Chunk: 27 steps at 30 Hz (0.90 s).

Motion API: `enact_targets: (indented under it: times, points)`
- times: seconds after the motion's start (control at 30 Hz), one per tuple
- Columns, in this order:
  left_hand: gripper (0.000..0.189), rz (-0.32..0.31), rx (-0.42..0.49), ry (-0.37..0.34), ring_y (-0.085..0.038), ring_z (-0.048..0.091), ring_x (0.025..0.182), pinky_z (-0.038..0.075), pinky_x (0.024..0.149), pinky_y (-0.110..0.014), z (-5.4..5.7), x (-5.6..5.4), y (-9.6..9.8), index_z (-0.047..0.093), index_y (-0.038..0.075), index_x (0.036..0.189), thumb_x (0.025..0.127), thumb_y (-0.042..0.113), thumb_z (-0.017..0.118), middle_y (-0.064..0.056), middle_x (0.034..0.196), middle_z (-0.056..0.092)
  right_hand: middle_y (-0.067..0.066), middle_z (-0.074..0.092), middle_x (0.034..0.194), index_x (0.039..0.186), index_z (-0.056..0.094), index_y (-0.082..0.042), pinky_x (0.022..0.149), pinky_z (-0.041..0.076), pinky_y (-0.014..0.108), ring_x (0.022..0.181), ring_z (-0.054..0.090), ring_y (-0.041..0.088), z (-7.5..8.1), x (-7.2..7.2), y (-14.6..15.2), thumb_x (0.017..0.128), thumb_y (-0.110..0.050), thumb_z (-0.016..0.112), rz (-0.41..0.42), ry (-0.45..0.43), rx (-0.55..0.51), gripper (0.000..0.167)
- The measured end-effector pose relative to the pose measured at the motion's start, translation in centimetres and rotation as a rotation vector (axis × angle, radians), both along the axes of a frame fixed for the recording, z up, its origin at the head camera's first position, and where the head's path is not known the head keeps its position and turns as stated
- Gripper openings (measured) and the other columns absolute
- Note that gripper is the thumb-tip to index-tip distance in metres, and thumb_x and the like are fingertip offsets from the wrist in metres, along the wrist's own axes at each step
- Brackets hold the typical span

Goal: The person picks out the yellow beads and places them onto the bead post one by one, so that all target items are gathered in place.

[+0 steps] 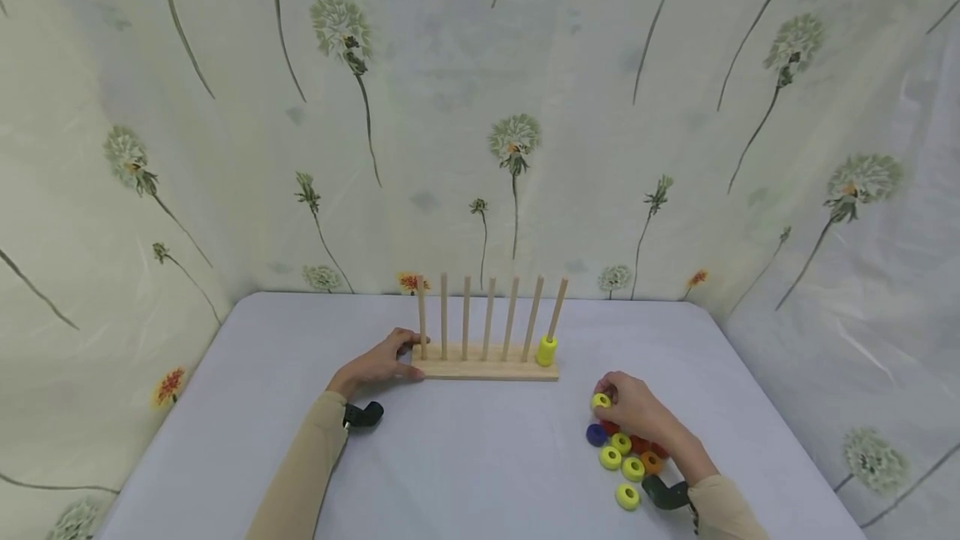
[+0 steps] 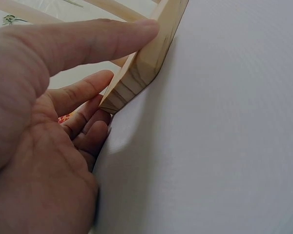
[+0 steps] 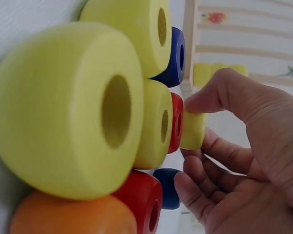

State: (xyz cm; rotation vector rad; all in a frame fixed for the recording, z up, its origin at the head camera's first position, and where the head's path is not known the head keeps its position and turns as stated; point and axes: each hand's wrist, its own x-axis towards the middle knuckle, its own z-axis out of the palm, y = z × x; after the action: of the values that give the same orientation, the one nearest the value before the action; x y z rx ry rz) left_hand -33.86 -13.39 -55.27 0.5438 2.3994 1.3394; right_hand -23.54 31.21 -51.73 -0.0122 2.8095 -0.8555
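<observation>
A wooden peg rack (image 1: 487, 370) with several upright pegs stands toward the back of the table. My left hand (image 1: 378, 363) holds its left end, thumb at the front edge and fingers behind, as the left wrist view shows around the base's end (image 2: 134, 80). Yellow beads (image 1: 546, 351) are stacked low on the rightmost peg. To the right of the rack, my right hand (image 1: 637, 408) pinches a yellow bead (image 3: 193, 131) between thumb and fingers. A dark blue bead (image 3: 167, 187) lies close by its lower fingertips in the right wrist view.
Loose beads lie around and below my right hand: several yellow ones (image 1: 611, 457), red ones (image 1: 639, 444), an orange one (image 1: 652, 462) and a blue one (image 1: 596, 435). White cloth (image 1: 480, 457) covers the table. A dandelion-patterned curtain (image 1: 450, 107) hangs behind and at both sides.
</observation>
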Motion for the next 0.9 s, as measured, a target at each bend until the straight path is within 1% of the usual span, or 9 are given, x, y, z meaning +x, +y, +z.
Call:
enact_targets:
  times: [0.13, 0.23, 0.37, 0.53, 0.63, 0.7, 0.9]
  points:
    - [0.067, -0.013, 0.01, 0.001, -0.031, 0.039, 0.128, 0.029, 0.112, -0.05, -0.2, -0.1, -0.1, 0.051, 0.01, 0.132, 0.076, 0.028, 0.083, -0.01, 0.137, 0.039, 0.004, 0.059, 0.092, 0.107, 0.059, -0.005, 0.067, 0.048, 0.028, 0.079, 0.053, 0.016, 0.0, 0.1, 0.1, 0.079, -0.015, 0.073, -0.004, 0.052, -0.029, 0.033]
    - [0.068, -0.019, 0.016, 0.0, -0.031, 0.039, 0.128, 0.029, 0.112, -0.05, -0.2, -0.1, -0.1, 0.051, 0.01, 0.132, 0.075, 0.028, 0.083, -0.01, 0.137, 0.039, 0.003, 0.058, 0.091, 0.108, 0.059, -0.007, 0.065, 0.047, 0.027, 0.079, 0.051, 0.016, -0.1, 0.0, 0.1, 0.08, -0.015, 0.072, -0.009, 0.096, -0.038, 0.033]
    - [0.069, -0.017, 0.01, 0.005, -0.03, 0.04, 0.127, 0.03, 0.11, -0.049, -0.2, -0.1, -0.1, 0.051, 0.01, 0.133, 0.075, 0.028, 0.083, -0.009, 0.136, 0.039, 0.003, 0.055, 0.09, 0.108, 0.059, -0.008, 0.063, 0.043, 0.025, 0.08, 0.048, 0.017, 0.2, -0.1, -0.1, 0.082, -0.016, 0.071, -0.015, 0.153, -0.062, 0.03]
    - [0.07, -0.015, 0.0, 0.007, -0.028, 0.04, 0.124, 0.031, 0.109, -0.049, -0.1, -0.1, -0.1, 0.051, 0.011, 0.133, 0.075, 0.03, 0.083, -0.009, 0.136, 0.04, 0.005, 0.055, 0.093, 0.11, 0.058, -0.007, 0.062, 0.043, 0.022, 0.083, 0.047, 0.018, 1.1, 0.0, -0.5, 0.083, -0.015, 0.071, -0.024, 0.203, -0.105, 0.031]
    - [0.07, -0.018, -0.004, 0.007, -0.028, 0.04, 0.125, 0.031, 0.109, -0.048, -0.1, 0.0, -0.1, 0.051, 0.011, 0.133, 0.075, 0.03, 0.083, -0.009, 0.137, 0.04, 0.006, 0.056, 0.092, 0.108, 0.058, -0.006, 0.06, 0.043, 0.022, 0.082, 0.048, 0.018, 1.7, -0.2, -0.8, 0.082, -0.014, 0.071, -0.04, 0.221, -0.135, 0.031]
    - [0.07, -0.021, -0.001, 0.006, -0.029, 0.04, 0.125, 0.031, 0.109, -0.049, -0.1, 0.0, -0.1, 0.05, 0.011, 0.134, 0.075, 0.03, 0.083, -0.01, 0.137, 0.039, 0.006, 0.057, 0.091, 0.108, 0.058, -0.005, 0.06, 0.043, 0.022, 0.082, 0.049, 0.019, 2.1, -0.3, -1.0, 0.082, -0.014, 0.071, -0.036, 0.238, -0.144, 0.03]
    - [0.07, -0.012, 0.001, 0.006, -0.03, 0.04, 0.127, 0.03, 0.11, -0.049, 0.1, 0.0, -0.1, 0.05, 0.011, 0.136, 0.076, 0.028, 0.082, -0.01, 0.138, 0.039, 0.006, 0.059, 0.093, 0.107, 0.059, -0.007, 0.066, 0.044, 0.022, 0.084, 0.051, 0.018, 4.0, -1.1, -1.6, 0.084, -0.018, 0.071, -0.021, 0.309, -0.152, 0.028]
